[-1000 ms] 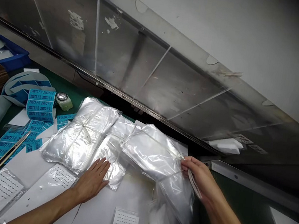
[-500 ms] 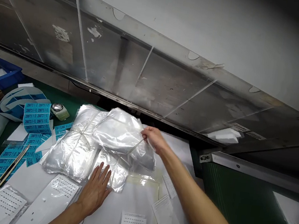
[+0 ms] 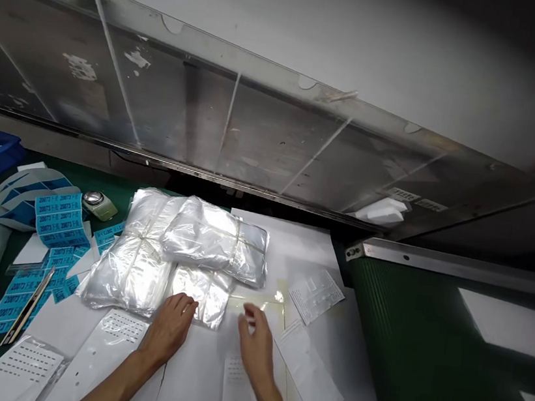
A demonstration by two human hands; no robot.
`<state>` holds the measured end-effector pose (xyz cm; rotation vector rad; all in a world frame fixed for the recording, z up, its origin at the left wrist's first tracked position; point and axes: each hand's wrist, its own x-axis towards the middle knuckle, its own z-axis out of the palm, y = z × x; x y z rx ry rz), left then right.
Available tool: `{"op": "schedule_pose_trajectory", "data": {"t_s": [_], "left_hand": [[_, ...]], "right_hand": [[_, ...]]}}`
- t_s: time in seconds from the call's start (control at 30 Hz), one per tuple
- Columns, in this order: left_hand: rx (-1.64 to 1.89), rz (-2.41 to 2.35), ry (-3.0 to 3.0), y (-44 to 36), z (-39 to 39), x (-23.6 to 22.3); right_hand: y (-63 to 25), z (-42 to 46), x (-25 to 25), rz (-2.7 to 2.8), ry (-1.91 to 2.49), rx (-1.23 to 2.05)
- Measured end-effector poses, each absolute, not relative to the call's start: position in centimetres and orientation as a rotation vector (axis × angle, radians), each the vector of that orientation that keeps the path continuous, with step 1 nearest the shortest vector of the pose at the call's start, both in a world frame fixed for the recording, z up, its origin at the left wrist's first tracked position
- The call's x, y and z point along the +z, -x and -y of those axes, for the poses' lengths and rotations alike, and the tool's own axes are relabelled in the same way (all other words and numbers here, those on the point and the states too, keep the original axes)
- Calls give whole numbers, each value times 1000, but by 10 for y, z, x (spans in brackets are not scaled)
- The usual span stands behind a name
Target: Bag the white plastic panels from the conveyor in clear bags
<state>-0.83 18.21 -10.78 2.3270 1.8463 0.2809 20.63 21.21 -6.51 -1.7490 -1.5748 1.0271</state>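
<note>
My left hand point(image 3: 170, 329) is at the lower left corner of a small bundle of clear plastic bags point(image 3: 208, 295), its fingers bent and close together on that corner; the thumb is hidden. My right hand point(image 3: 254, 347) hovers to the right of this bundle, fingers half curled and apart, with nothing between them. Against the small bundle leans a large bundle of clear plastic bags point(image 3: 133, 268), tied crosswise. Another tied bundle of plastic bags point(image 3: 215, 240) lies across the top of both. Below my right hand is a white printed bag point(image 3: 230, 399), partly covered.
Blue label strips point(image 3: 61, 216), a utility knife point(image 3: 29, 307) and a small round-topped device point(image 3: 99, 203) lie at left. Printed bags point(image 3: 94, 355) lie in front, loose clear bags point(image 3: 317, 296) at right. A metal-and-plastic panel point(image 3: 256, 133) rises behind; a green belt point(image 3: 425, 353) runs at right.
My right hand has let go of the upper bundle and drawn back toward me; that bundle now lies flat. My left hand's fingers have gone from spread to bent. The view has shifted slightly.
</note>
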Motion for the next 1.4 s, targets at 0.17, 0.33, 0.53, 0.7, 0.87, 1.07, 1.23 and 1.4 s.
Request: {"op": "schedule_pose_trajectory", "data": {"t_s": [0.17,0.33,0.53,0.7,0.87,1.07,1.23,1.4], "left_hand": [[178,-1720,-2379,-21,-193,-98],[29,-1776,-2387,-45,-197,-112],[-76,-1772,-2444,-50,-189,-108],[-103,-1803,-2474,-53,-187,-101],[-85,-1762,-2473,-56,-190,-100],[-28,-1741,-2406,-58,-193,-99],[49,-1766,-2324,-54,-192,-98],[125,-1787,-2184,-50,-194,-99]], "right_hand": [[-245,-93,-110,1518,1964,1029],[-271,-27,-150,1654,1969,797],[-275,-9,-153,1449,2024,859],[-285,-1,-145,1379,2017,816],[-300,19,-154,1423,2000,679],[-311,28,-160,1392,2059,735],[-315,26,-153,1432,2042,796],[-314,24,-150,1467,2027,817]]}}
